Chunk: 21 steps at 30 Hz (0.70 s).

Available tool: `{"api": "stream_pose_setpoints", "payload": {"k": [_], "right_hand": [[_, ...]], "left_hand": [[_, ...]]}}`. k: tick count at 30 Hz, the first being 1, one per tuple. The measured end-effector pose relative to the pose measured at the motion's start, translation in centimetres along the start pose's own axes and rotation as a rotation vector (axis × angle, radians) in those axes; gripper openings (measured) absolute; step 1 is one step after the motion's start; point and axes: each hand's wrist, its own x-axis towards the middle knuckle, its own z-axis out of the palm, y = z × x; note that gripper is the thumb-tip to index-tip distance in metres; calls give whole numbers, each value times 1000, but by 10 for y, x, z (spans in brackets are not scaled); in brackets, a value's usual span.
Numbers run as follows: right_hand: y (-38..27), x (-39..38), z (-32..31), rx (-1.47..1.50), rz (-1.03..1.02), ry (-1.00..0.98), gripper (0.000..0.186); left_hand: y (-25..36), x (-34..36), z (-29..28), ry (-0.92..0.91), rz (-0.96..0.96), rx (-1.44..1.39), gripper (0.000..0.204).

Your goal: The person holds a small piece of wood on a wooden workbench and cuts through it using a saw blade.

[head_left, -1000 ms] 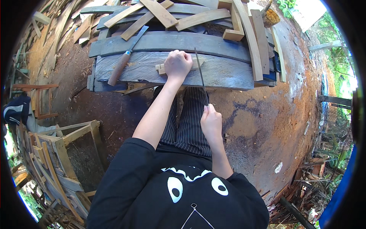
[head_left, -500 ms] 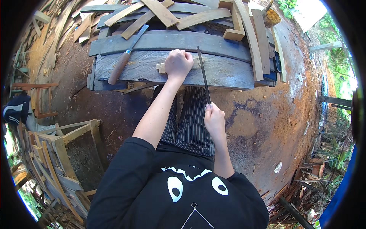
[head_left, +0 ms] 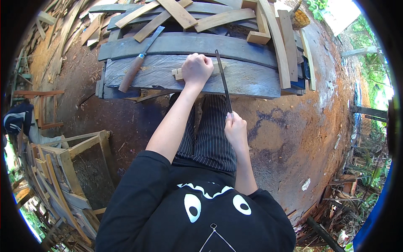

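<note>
My left hand (head_left: 196, 72) is closed in a fist over a small pale notched wood piece (head_left: 178, 74), pressing it onto the grey wooden bench (head_left: 252, 82). The fist hides the middle of the piece; its ends stick out on both sides. In my right hand (head_left: 236, 129) is the near end of a long, narrow dark saw (head_left: 224, 82). Its blade points away from me over the bench's front edge, beside the right end of the wood piece. A chisel (head_left: 140, 61) with a brown wooden handle lies on the bench to the left, apart from both hands.
Loose planks (head_left: 176, 14) lie crossed at the back of the bench. A wooden frame piece (head_left: 258, 37) and long strips (head_left: 275, 42) rest at its right. A timber frame (head_left: 67, 168) stands on the floor at left, near another person's dark garment (head_left: 21, 119).
The saw blade has shifted very slightly away from me and to the left at its tip, with my right hand moving a little. My left hand stays over the wood piece.
</note>
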Motion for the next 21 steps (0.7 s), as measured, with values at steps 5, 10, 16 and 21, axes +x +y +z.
{"api": "stream_pose_setpoints", "payload": {"k": [5, 10, 16, 21], "right_hand": [[3, 12, 9, 13, -39, 36, 23], [-8, 25, 19, -14, -53, 78, 24], [-12, 9, 16, -36, -5, 60, 24], [-14, 18, 14, -22, 8, 15, 25]], "left_hand": [[2, 0, -1, -9, 9, -11, 21], [2, 0, 0, 1, 14, -9, 21], [0, -1, -1, -1, 5, -17, 22], [1, 1, -1, -19, 2, -4, 21]]}}
